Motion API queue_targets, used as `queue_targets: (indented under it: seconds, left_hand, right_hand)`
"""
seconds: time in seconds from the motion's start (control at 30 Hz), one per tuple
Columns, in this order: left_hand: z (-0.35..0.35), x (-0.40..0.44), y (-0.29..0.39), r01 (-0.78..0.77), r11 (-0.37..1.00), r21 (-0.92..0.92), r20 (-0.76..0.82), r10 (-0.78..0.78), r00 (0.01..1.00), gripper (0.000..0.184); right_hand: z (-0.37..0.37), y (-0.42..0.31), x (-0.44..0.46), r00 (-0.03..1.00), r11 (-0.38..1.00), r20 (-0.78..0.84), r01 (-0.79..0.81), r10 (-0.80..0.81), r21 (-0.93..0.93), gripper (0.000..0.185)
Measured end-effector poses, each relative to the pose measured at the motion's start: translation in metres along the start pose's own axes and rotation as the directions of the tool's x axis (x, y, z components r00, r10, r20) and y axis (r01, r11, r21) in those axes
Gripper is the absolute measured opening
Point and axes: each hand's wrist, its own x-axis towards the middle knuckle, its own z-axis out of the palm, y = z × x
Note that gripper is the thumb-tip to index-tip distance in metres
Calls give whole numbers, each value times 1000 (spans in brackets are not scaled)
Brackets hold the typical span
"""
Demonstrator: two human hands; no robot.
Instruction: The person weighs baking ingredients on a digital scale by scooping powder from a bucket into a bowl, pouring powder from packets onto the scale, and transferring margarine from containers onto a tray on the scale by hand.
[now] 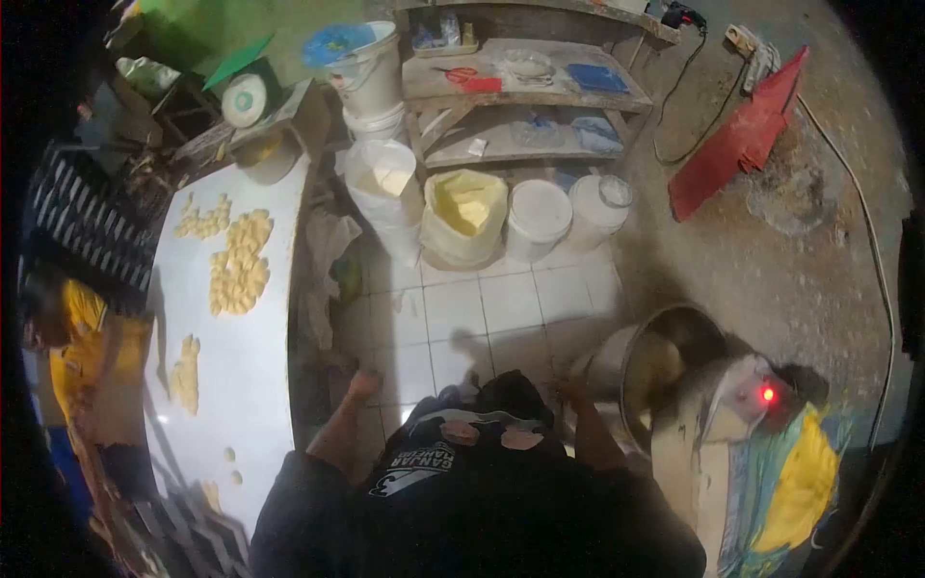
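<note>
My left hand (363, 384) hangs low over the tiled floor (455, 308), beside the long white table. No object shows in it, and its fingers are too small and dim to make out. On the other side, my right hand (572, 387) is down near the rim of a large metal mixing bowl (631, 385). Shadow blurs its fingers, so I cannot tell whether it touches the bowl. Many pale dough pieces (239, 265) lie in clusters on the white table (246, 385) to my left.
Ahead stand an open sack of pale yellow powder (472, 207), a white lidded bucket (540, 214) and a wooden shelf (520, 91) with red scissors (460, 74). A green scale (245, 100) sits beyond the table. Another person in yellow (82, 337) is at far left. A red board (737, 144) leans right.
</note>
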Motion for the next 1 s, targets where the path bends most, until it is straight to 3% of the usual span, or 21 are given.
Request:
queue_targets:
  seconds: [0.07, 0.1, 0.13, 0.2, 0.3, 0.37, 0.4, 0.43, 0.47, 0.5, 0.53, 0.57, 0.6, 0.63, 0.67, 0.7, 0.73, 0.77, 0.83, 0.9, 1.0]
  left_hand:
    - [-98, 70, 18, 16, 909, -417, -166, -93, 982, 31]
    - [-145, 100, 37, 1, 759, -651, -184, -159, 970, 31]
    - [-197, 123, 62, -50, 635, -771, -207, -175, 963, 32]
    - [-274, 163, 110, -139, 482, -865, -250, -175, 952, 33]
    - [-322, 221, 170, -185, 362, -914, -261, -174, 950, 32]
    - [-302, 254, 173, -258, 171, -951, -279, -110, 954, 28]
    - [-301, 267, 182, -104, 130, -986, -119, -115, 986, 28]
    - [-271, 287, 171, -88, 129, -988, -99, -83, 992, 26]
    - [-253, 290, 159, -127, -32, -991, -128, 28, 991, 27]
    - [-245, 290, 164, 38, 147, -988, 18, -135, 991, 29]
    - [-250, 265, 177, -33, 225, -974, -73, -172, 982, 28]
    - [-230, 266, 168, 39, 291, -956, -22, -202, 979, 26]
    - [-211, 262, 158, 142, 61, -988, 125, -224, 967, 29]
    - [-178, 256, 148, 82, -41, -996, 88, -176, 980, 40]
    - [-159, 250, 128, 126, -448, -885, 150, -18, 988, 50]
    - [-164, 236, 132, -35, -296, -954, -43, 22, 999, 53]
    - [-182, 243, 145, 291, -618, -730, 260, 143, 955, 47]
    - [-191, 242, 143, 298, -616, -729, 265, 148, 953, 47]
    - [-178, 253, 143, 425, -321, -847, 499, -200, 843, 38]
    - [-178, 264, 128, 391, -439, -809, 489, -135, 862, 30]
    - [-203, 296, 120, 275, -533, -800, 407, -147, 901, 28]
  right_hand:
    - [-14, -39, 25, 992, 998, -123, 20, -12, 60, 41]
    - [-16, -71, 14, 978, 989, -183, -118, 99, -93, 45]
    - [-26, -94, 24, 946, 937, -258, -258, 195, -237, 49]
    - [-43, -152, 69, 948, 905, -283, -246, 149, -348, 49]
    - [-53, -262, 159, 960, 768, -281, -186, 8, -613, 50]
    - [-52, -330, 208, 963, 650, -259, -153, -70, -745, 51]
    - [-46, -386, 237, 973, 591, -89, 56, -213, -805, 49]
    - [-38, -443, 265, 934, 499, 86, 261, -346, -826, 48]
    - [-35, -457, 335, 552, 186, 160, 518, -818, -835, 47]
    - [4, -552, 281, 546, 223, 139, 543, -826, -810, 47]
    - [27, -615, 274, 502, 165, 149, 528, -852, -833, 50]
    - [40, -661, 286, 458, 101, 200, 553, -866, -827, 52]
    - [51, -699, 301, 409, 39, 247, 576, -878, -817, 55]
    - [62, -730, 315, 378, 7, 263, 583, -888, -813, 56]
    - [72, -754, 327, 348, -20, 274, 586, -897, -810, 57]
    - [80, -773, 336, 356, -9, 268, 587, -896, -810, 57]
    - [88, -786, 342, 371, -5, 271, 581, -888, -814, 57]
    - [92, -799, 350, 380, -9, 275, 573, -883, -819, 57]
    - [96, -811, 382, 395, -31, 278, 528, -876, -849, 57]
    - [99, -810, 395, 428, -38, 278, 488, -860, -872, 56]
    - [99, -802, 370, 343, -6, 267, 605, -901, -796, 54]
